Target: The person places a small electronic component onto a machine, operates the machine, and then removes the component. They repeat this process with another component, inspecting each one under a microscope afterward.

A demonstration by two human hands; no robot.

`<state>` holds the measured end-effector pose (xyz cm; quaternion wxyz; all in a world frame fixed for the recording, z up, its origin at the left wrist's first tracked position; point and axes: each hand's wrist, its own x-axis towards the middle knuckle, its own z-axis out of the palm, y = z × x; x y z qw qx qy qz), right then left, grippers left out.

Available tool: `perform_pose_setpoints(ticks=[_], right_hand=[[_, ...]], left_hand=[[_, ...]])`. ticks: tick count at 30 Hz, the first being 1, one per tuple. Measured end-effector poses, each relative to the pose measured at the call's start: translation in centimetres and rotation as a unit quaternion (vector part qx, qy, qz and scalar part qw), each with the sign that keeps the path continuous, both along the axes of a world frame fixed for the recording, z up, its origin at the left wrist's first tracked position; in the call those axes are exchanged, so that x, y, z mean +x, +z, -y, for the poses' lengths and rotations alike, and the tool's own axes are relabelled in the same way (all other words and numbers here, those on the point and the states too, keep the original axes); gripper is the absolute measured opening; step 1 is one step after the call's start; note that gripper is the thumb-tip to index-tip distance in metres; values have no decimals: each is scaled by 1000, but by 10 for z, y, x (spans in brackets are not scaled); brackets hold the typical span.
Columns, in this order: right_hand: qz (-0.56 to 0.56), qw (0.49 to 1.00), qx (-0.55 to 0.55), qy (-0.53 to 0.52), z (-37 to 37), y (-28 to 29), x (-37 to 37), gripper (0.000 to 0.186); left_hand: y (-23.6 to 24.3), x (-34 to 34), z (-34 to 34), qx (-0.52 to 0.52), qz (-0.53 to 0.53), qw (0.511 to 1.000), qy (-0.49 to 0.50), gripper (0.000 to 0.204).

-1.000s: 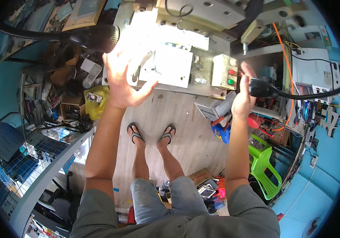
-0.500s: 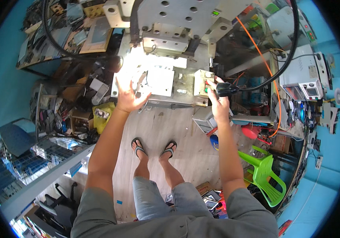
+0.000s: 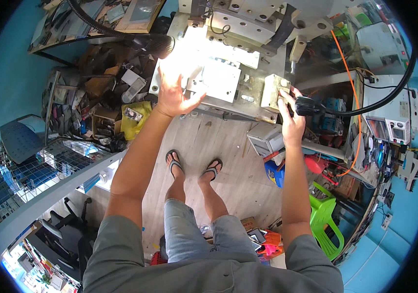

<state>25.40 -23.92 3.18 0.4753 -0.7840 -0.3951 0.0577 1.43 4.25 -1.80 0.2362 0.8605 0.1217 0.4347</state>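
My left hand (image 3: pixel 174 97) rests at the left front edge of the white plate (image 3: pixel 219 80) on the press bed, thumb spread from the fingers. The lamp's glare washes out my fingertips, and I cannot tell whether they touch anything. On the right, my right hand (image 3: pixel 293 117) has its fingers stretched over a beige button box (image 3: pixel 271 93), the fingertips against its right side and top. They hide most of the buttons. The metal press head (image 3: pixel 245 27) stands above the plate.
Two flexible-neck lamps, a left lamp (image 3: pixel 160 46) and a right lamp (image 3: pixel 306 106), reach in close to my hands. A cluttered heap (image 3: pixel 106 83) lies on the left. On the right are an orange cable (image 3: pixel 350 83), a white instrument (image 3: pixel 387 107) and a green plastic chair (image 3: pixel 327 222).
My view has shifted, so the press bed sits higher and further right. My right fingers have moved over the buttons, covering the green one. My left hand stays by the white plate.
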Motion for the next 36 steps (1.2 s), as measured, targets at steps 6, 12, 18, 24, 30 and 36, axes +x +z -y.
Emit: perform_pose_setpoints(ticks=[6,12,18,24,30,36], right_hand=[[-108,990,88,-10,6,-17,7,29],[-39,994,83,-59,-10,-13,25,37],[-102,982,154,-24,-25,-12,48,38],[-100,977,162,-94,-34,-14,37,35],[89,971,65,-213,-7,-30,-39,19],[249,964,21,-91,-33,-8,-91,23]], left_hand=[[5,4,0,14,12,1000,7,69],[1,1,-1,8,14,1000,7,64],[-4,-1,-1,41,19,999,12,63],[4,-4,2,45,9,999,-1,57],[5,-5,14,-38,36,999,-5,50],[-6,-6,23,-108,42,993,21,48]])
